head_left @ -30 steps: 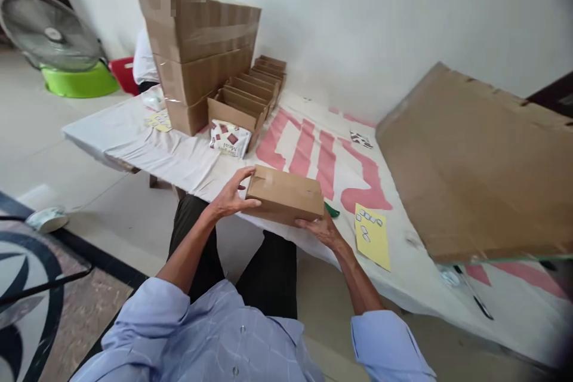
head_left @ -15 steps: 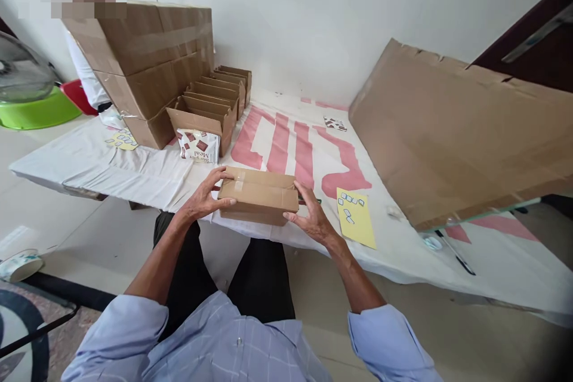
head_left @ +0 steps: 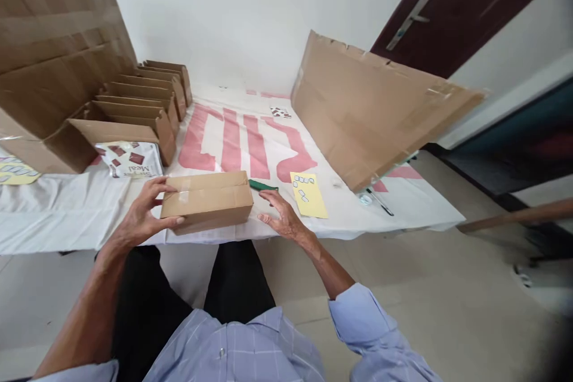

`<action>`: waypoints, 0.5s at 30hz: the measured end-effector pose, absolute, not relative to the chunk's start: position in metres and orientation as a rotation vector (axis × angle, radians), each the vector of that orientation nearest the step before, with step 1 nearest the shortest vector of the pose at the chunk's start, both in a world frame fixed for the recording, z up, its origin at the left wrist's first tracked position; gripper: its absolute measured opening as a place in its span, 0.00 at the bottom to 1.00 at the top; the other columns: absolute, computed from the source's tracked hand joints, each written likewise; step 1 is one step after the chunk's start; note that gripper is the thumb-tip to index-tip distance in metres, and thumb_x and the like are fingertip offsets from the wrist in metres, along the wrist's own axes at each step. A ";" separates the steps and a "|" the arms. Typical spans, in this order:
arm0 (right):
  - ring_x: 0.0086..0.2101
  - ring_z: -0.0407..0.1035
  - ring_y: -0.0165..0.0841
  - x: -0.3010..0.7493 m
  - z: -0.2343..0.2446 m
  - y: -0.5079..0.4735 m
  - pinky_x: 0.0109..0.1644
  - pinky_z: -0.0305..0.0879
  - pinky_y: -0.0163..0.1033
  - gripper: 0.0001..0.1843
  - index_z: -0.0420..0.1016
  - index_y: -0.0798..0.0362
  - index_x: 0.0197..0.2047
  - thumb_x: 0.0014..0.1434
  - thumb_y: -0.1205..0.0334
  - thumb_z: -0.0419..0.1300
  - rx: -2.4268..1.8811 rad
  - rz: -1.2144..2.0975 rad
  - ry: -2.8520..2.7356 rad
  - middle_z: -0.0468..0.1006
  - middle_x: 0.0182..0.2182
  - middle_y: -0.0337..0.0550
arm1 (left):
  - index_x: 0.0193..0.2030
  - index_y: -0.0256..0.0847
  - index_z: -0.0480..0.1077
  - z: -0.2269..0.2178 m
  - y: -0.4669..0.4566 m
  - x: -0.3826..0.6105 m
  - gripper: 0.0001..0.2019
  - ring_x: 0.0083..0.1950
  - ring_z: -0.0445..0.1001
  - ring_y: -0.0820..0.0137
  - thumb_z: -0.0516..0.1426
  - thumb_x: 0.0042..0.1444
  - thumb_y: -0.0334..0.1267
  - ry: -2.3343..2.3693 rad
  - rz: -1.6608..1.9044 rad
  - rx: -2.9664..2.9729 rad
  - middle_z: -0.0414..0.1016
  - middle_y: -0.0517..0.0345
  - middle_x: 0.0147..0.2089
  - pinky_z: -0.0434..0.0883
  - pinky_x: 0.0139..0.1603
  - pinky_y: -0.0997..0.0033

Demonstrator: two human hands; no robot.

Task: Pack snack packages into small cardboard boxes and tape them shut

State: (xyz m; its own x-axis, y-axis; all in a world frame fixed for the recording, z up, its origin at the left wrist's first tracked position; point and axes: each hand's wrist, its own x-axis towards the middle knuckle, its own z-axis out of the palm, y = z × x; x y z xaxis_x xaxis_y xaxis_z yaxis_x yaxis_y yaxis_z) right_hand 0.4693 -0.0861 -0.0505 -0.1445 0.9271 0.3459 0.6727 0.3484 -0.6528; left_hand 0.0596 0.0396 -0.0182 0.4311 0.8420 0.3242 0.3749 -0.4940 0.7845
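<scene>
A closed brown cardboard box, with clear tape on its top, lies at the front edge of the cloth-covered table. My left hand grips its left end, thumb on the near side and fingers over the top. My right hand is off the box's right end, with thumb and fingers apart and nothing between them. Just beyond its fingertips lies a slim green object, whose kind I cannot make out. To the right is a yellow card with drawn shapes.
Open cardboard boxes stand in a row at the back left, beside stacked large cartons. A printed packet leans in front. A big cardboard panel slants at the right, with a black pen near its lower corner.
My view has swung right. My right hand has let go of the box's right end and moved away from it. The green object shows more fully. My left hand still holds the box.
</scene>
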 end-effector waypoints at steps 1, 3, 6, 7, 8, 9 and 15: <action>0.65 0.74 0.48 0.477 -0.058 -0.094 0.70 0.74 0.57 0.27 0.77 0.48 0.70 0.72 0.50 0.66 -1.452 0.413 -1.888 0.78 0.66 0.57 | 0.56 0.46 0.75 -0.019 0.042 0.056 0.35 0.77 0.69 0.42 0.74 0.49 0.65 1.037 0.972 2.061 0.67 0.44 0.73 0.84 0.63 0.43; 0.59 0.78 0.47 0.493 -0.071 -0.109 0.66 0.77 0.55 0.18 0.82 0.49 0.62 0.73 0.54 0.64 -1.579 0.330 -1.864 0.83 0.57 0.55 | 0.55 0.46 0.75 -0.020 0.045 0.046 0.34 0.75 0.70 0.43 0.74 0.49 0.64 1.088 0.993 2.052 0.68 0.45 0.72 0.83 0.64 0.42; 0.53 0.80 0.46 0.514 -0.085 -0.123 0.61 0.78 0.53 0.12 0.84 0.50 0.54 0.72 0.59 0.63 -1.763 0.189 -1.804 0.85 0.51 0.53 | 0.55 0.46 0.74 -0.021 0.047 0.031 0.33 0.77 0.69 0.42 0.74 0.49 0.63 1.159 1.015 1.991 0.66 0.47 0.74 0.81 0.68 0.39; 0.53 0.79 0.46 0.518 -0.088 -0.124 0.61 0.78 0.52 0.12 0.85 0.50 0.54 0.71 0.60 0.64 -1.814 0.145 -1.784 0.85 0.50 0.53 | 0.54 0.46 0.74 -0.021 0.047 0.027 0.34 0.78 0.68 0.42 0.75 0.48 0.63 1.164 1.020 1.968 0.66 0.47 0.75 0.80 0.69 0.39; 0.53 0.79 0.47 0.521 -0.090 -0.124 0.61 0.78 0.53 0.11 0.85 0.50 0.53 0.70 0.60 0.64 -1.858 0.109 -1.767 0.85 0.50 0.53 | 0.54 0.46 0.74 -0.022 0.047 0.024 0.34 0.78 0.68 0.42 0.75 0.48 0.63 1.163 1.024 1.951 0.66 0.47 0.76 0.80 0.69 0.40; 0.54 0.78 0.48 0.523 -0.091 -0.122 0.61 0.78 0.53 0.12 0.84 0.50 0.53 0.70 0.61 0.64 -1.891 0.079 -1.753 0.85 0.50 0.54 | 0.54 0.46 0.73 -0.023 0.046 0.023 0.35 0.79 0.67 0.41 0.75 0.47 0.62 1.154 1.031 1.940 0.66 0.46 0.76 0.80 0.69 0.40; 0.61 0.71 0.50 0.501 -0.084 -0.086 0.67 0.71 0.56 0.19 0.81 0.51 0.63 0.71 0.64 0.63 -1.964 -0.007 -1.775 0.80 0.61 0.57 | 0.55 0.48 0.72 -0.027 0.045 0.034 0.31 0.80 0.66 0.41 0.74 0.50 0.59 1.088 1.043 1.999 0.64 0.46 0.77 0.79 0.70 0.41</action>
